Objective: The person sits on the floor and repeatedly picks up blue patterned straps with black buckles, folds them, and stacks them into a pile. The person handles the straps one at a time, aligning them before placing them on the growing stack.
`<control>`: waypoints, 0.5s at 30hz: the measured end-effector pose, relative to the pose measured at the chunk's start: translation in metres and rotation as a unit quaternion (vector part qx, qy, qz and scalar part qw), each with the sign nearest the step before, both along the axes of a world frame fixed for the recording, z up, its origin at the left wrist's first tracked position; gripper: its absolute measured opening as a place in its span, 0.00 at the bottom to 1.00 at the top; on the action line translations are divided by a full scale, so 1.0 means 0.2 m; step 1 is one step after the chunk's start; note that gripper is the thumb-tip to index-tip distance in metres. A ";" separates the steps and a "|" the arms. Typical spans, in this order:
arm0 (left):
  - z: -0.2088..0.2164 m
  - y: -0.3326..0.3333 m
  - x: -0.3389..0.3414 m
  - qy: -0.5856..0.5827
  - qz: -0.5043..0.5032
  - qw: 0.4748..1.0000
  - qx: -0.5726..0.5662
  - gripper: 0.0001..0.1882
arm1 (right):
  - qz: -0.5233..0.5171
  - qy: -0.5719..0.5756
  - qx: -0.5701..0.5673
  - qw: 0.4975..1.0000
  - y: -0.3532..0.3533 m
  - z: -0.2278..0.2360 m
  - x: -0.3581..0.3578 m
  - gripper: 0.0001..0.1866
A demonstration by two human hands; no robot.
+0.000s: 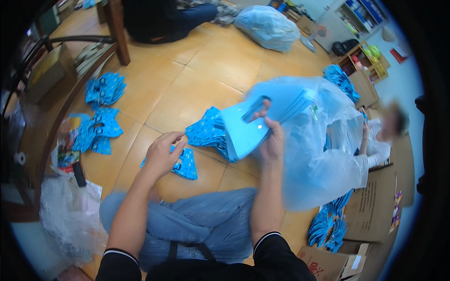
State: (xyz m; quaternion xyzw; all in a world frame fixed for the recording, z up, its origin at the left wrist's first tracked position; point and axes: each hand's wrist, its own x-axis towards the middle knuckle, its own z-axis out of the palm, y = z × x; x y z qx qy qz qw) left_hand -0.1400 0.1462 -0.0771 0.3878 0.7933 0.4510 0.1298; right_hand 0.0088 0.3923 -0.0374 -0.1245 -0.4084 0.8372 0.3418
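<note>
My right hand (273, 139) grips a stack of light blue sheets (239, 136), its fingers showing through a slot cut in them. Beside that stack, a fanned bundle of blue patterned sheets (208, 129) spreads out to the left. The fingertips of my left hand (164, 152) are pinched together at the bundle's left corner. Under my left hand another blue patterned piece (185, 165) with a dark-edged slot lies on the tiled floor, partly hidden by the hand. A large clear plastic bag (314, 164) stands against my right forearm, with blue material showing through.
Blue patterned bundles (98, 131) lie on the left by a chair (117, 33). More bundles (323, 227) rest at right beside cardboard boxes (370, 203). Crumpled clear plastic (65, 210) is at lower left. One person (377, 145) sits at right, another (154, 21) ahead. A filled bag (267, 28) stands far back.
</note>
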 end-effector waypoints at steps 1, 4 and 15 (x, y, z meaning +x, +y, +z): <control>0.00 0.01 0.01 0.002 -0.003 1.000 -0.004 0.15 | 0.040 0.051 -0.085 0.994 -0.01 0.00 0.00 0.28; 0.00 0.02 0.01 0.005 -0.005 1.000 -0.017 0.15 | 0.131 0.113 -0.124 0.977 -0.02 -0.02 0.00 0.26; -0.06 0.02 0.01 -0.010 -0.023 0.999 -0.028 0.16 | -0.097 -0.327 0.692 0.636 0.03 -0.21 -0.08 0.14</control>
